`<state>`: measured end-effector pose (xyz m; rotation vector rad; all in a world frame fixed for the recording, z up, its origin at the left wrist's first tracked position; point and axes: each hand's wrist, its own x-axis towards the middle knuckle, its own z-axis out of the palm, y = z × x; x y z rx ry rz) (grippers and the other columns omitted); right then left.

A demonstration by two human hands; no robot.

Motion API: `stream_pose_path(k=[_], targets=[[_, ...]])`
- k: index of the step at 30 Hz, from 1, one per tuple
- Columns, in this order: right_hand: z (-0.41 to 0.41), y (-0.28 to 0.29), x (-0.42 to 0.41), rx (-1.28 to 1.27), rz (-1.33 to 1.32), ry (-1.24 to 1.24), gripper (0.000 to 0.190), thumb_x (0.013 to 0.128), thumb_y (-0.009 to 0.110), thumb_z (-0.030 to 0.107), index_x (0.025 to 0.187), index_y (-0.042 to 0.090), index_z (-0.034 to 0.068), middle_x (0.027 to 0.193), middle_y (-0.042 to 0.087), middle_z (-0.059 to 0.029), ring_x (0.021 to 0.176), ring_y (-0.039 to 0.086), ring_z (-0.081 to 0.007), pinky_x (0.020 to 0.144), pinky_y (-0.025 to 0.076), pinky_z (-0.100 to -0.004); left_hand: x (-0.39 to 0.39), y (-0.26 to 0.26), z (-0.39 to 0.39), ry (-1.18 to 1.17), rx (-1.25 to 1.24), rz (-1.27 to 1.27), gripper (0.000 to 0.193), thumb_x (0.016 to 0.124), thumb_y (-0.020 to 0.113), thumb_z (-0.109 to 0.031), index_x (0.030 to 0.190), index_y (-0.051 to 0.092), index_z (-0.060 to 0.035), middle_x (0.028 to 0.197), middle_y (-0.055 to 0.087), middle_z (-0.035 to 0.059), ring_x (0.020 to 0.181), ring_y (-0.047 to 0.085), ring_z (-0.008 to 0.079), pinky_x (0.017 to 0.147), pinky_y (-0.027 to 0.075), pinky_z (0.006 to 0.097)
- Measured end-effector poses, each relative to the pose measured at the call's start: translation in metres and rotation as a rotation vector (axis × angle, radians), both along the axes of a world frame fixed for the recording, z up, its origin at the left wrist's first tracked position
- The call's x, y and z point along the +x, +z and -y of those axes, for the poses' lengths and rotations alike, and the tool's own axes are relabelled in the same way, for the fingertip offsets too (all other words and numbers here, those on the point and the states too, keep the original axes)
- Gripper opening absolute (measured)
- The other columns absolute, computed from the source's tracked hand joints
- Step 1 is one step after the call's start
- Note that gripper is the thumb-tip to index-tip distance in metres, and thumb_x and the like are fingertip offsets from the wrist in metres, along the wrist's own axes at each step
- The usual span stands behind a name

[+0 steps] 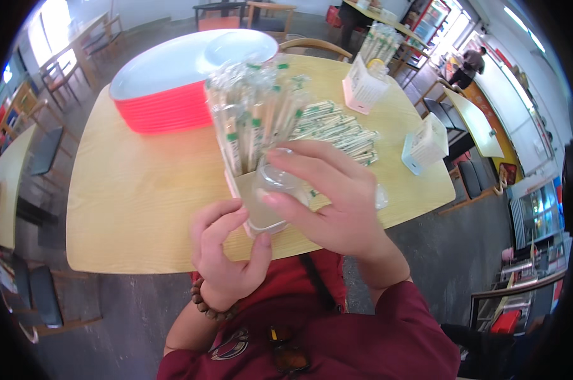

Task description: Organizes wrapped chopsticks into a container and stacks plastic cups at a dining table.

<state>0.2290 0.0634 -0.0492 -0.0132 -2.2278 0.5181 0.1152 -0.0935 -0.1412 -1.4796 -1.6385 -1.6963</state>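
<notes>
An open-topped plastic holder [250, 202] stands near the table's front edge. Wrapped disposable chopsticks [255, 118] stand upright in its far compartment. My right hand [334, 199] grips a small clear plastic or glass jar [284, 178] between thumb and fingers, over the holder's near compartment; whether the jar rests on the bottom cannot be told. My left hand [231, 251] is at the holder's near left corner, fingertips against its rim and side. Behind my right hand a pile of wrapped chopsticks [338, 130] lies loose on the table.
On the wooden table [139, 204], a stack of red-and-white oval trays [160, 107] stands at the far left. A filled chopstick holder [364, 88] stands far right, another box-like holder [426, 142] nearer. Chairs and tables surround it. A person [469, 66] stands by a distant counter.
</notes>
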Motion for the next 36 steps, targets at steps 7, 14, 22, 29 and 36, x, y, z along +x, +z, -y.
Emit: stream_pose_path(k=[7,14,22,29,36], targets=[[0.005,-0.01,0.002,0.032,0.077,-0.023,0.046,0.084,0.088,0.015,0.127,0.075,0.003,0.132,0.07,-0.0207,0.112,0.072,-0.0348,0.094,0.059,-0.0425,-0.001,-0.004,-0.001,0.017,-0.052,0.026,0.051,0.084,0.084,-0.009,0.13,0.062,-0.0004,0.127,0.066,0.0233,0.114,0.065,0.0355,0.097,0.054,0.0444],[0.002,-0.033,0.009,0.136,0.004,-0.035,0.049,0.082,0.087,0.014,0.129,0.074,0.006,0.139,0.066,-0.0235,0.118,0.068,-0.0406,0.096,0.056,-0.0495,-0.003,-0.004,-0.006,-0.024,-0.033,0.06,0.059,0.084,0.084,-0.01,0.136,0.06,0.0001,0.132,0.065,0.0235,0.116,0.064,0.0365,0.099,0.053,0.0458],[0.0,-0.04,0.008,0.17,-0.039,0.005,0.047,0.085,0.083,0.016,0.13,0.073,0.008,0.139,0.067,-0.0239,0.11,0.072,-0.0373,0.093,0.057,-0.0486,-0.01,0.008,-0.008,0.01,-0.093,-0.082,0.062,0.086,0.081,-0.015,0.143,0.062,0.0007,0.14,0.065,0.0259,0.115,0.066,0.0366,0.098,0.051,0.0447],[0.002,-0.039,0.01,0.171,-0.006,-0.023,0.047,0.087,0.081,0.017,0.133,0.073,0.007,0.142,0.066,-0.0247,0.109,0.073,-0.0338,0.095,0.056,-0.0468,-0.01,0.013,-0.009,0.004,-0.123,-0.088,0.06,0.084,0.08,-0.015,0.14,0.066,0.0002,0.133,0.07,0.0218,0.113,0.067,0.0366,0.099,0.049,0.0447],[0.004,-0.039,0.012,0.213,0.042,-0.079,0.048,0.089,0.08,0.021,0.135,0.072,0.009,0.145,0.065,-0.0234,0.106,0.073,-0.0304,0.102,0.051,-0.0469,-0.012,0.016,-0.008,-0.004,-0.142,-0.102,0.062,0.083,0.08,-0.015,0.141,0.065,0.0005,0.131,0.07,0.0208,0.112,0.067,0.0365,0.099,0.049,0.045]])
